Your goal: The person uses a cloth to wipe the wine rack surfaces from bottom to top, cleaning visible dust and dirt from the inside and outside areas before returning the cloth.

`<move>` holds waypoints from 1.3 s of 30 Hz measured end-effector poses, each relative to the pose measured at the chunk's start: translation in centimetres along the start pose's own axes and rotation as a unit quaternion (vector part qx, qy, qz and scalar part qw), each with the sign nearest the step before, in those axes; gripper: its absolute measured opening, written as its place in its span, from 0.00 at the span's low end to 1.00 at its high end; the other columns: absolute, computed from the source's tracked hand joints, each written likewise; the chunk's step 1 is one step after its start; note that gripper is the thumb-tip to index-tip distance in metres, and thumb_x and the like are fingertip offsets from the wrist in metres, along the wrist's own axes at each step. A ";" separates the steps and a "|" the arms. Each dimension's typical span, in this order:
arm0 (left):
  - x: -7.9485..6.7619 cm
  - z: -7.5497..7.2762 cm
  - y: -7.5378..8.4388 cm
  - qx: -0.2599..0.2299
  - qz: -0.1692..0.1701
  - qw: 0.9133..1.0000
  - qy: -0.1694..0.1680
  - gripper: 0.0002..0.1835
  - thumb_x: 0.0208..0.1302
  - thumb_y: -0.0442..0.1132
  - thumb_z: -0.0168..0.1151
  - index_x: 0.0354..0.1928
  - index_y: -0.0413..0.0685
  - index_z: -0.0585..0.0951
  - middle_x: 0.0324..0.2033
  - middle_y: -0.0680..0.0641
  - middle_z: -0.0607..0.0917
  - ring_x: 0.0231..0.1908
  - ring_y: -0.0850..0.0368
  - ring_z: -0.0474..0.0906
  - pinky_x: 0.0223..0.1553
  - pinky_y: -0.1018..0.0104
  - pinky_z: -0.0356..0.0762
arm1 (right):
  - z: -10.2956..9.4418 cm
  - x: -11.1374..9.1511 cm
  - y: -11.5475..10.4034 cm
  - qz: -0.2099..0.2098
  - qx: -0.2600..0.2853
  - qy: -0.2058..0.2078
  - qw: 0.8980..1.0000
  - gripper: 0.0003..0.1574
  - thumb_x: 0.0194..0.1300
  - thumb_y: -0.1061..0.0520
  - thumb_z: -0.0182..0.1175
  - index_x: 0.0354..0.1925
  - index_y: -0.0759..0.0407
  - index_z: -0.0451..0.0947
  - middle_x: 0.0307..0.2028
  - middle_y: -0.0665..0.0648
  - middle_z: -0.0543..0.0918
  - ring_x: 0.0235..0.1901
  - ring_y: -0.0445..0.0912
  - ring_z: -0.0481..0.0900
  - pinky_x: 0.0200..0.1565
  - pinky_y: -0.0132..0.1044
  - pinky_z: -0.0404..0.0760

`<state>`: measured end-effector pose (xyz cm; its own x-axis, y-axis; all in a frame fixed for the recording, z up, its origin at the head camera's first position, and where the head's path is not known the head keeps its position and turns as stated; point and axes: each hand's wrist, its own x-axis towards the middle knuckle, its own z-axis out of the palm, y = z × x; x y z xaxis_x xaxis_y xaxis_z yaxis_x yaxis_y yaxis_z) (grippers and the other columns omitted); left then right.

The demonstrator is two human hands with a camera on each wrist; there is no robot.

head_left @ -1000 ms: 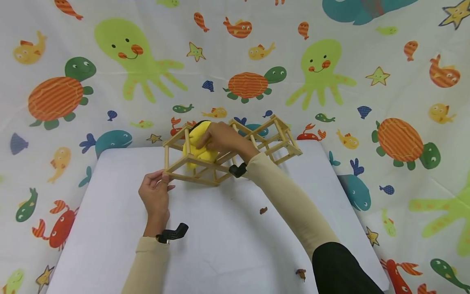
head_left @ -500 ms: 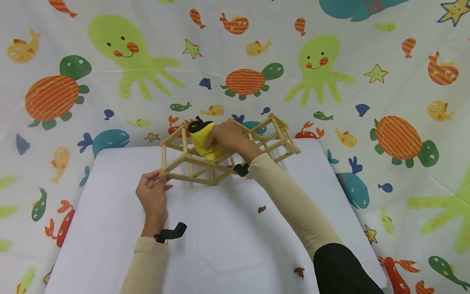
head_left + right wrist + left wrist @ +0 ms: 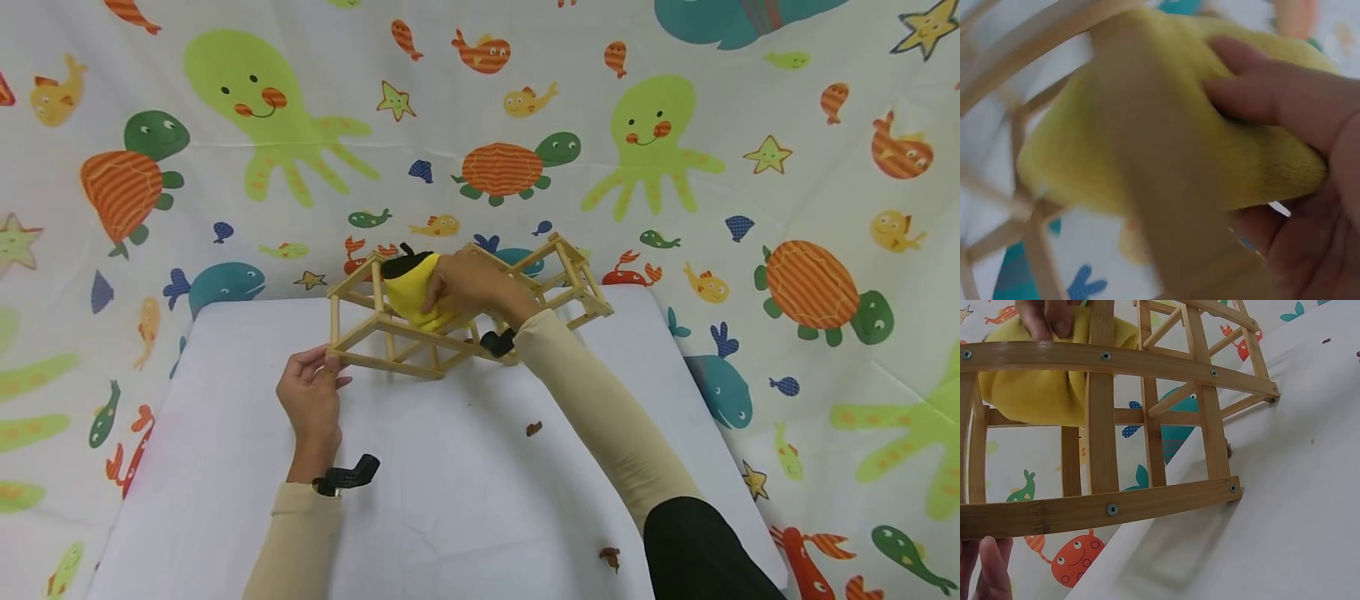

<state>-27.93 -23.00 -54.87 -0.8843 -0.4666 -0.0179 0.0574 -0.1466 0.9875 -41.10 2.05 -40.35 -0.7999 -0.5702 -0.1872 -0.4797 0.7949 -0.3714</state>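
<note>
A light wooden rack (image 3: 386, 364) of slats and bars lies at a slant near the back of the white table. My left hand (image 3: 309, 400) holds its near left corner, the fingertips at the lowest bar in the left wrist view. In my right hand (image 3: 474, 287) is a yellow cloth (image 3: 405, 292) with a black end and a small black loop. The right wrist view has the cloth (image 3: 1066, 156) bunched between thumb and fingers, against a wooden slat (image 3: 1154, 150). Part of the cloth (image 3: 1032, 397) hangs behind the slats in the left wrist view.
Two small brown scraps, one nearer (image 3: 611, 558) and one farther (image 3: 534, 428), lie on the white table (image 3: 420, 500) to the right. A curtain (image 3: 420, 75) printed with sea animals hangs behind and beside the table.
The cloth and right hand have shifted slightly right along the rack, and the cloth's black end has come into fuller view. The left hand stays at the rack's corner.
</note>
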 end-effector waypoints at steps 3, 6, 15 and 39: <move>0.2 0.0 0.0 -0.001 0.004 1.000 -0.003 0.17 0.69 0.39 0.71 0.56 0.40 0.83 0.45 0.51 0.91 0.41 0.63 0.92 0.37 0.73 0.88 | -0.9 -0.5 0.3 -0.013 0.093 0.038 0.995 0.15 0.70 0.61 0.69 0.43 0.39 0.94 0.46 0.43 0.93 0.43 0.43 0.77 0.48 0.36 0.74; 0.6 -0.2 0.0 -0.002 0.009 1.000 -0.003 0.17 0.69 0.38 0.71 0.56 0.40 0.83 0.45 0.50 0.91 0.41 0.63 0.92 0.36 0.73 0.88 | -1.8 -1.4 0.7 -0.023 0.186 0.129 0.974 0.13 0.71 0.61 0.68 0.45 0.44 0.94 0.48 0.48 0.94 0.45 0.42 0.79 0.43 0.31 0.78; 1.2 -0.7 0.2 0.020 0.001 1.000 -0.002 0.18 0.71 0.42 0.70 0.58 0.44 0.82 0.49 0.49 0.91 0.44 0.63 0.91 0.40 0.74 0.88 | -3.6 -4.8 3.6 0.005 0.317 0.334 0.888 0.12 0.71 0.61 0.70 0.48 0.49 0.94 0.54 0.56 0.91 0.57 0.46 0.86 0.49 0.41 0.91; 3.6 -0.5 0.2 0.045 -0.075 0.996 -0.031 0.25 0.69 0.51 0.70 0.68 0.62 0.83 0.60 0.51 0.89 0.46 0.61 0.87 0.37 0.81 0.79 | 1.1 -4.8 7.7 0.158 0.288 0.094 0.940 0.14 0.68 0.60 0.73 0.51 0.50 0.93 0.63 0.55 0.85 0.62 0.49 0.78 0.57 0.44 0.86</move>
<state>-30.90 -25.14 -54.83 -0.9070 -0.3896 -0.1597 -0.1170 -0.1311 0.9844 -40.54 10.66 -43.35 -0.9451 -0.2344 -0.2279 0.0250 0.6432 -0.7653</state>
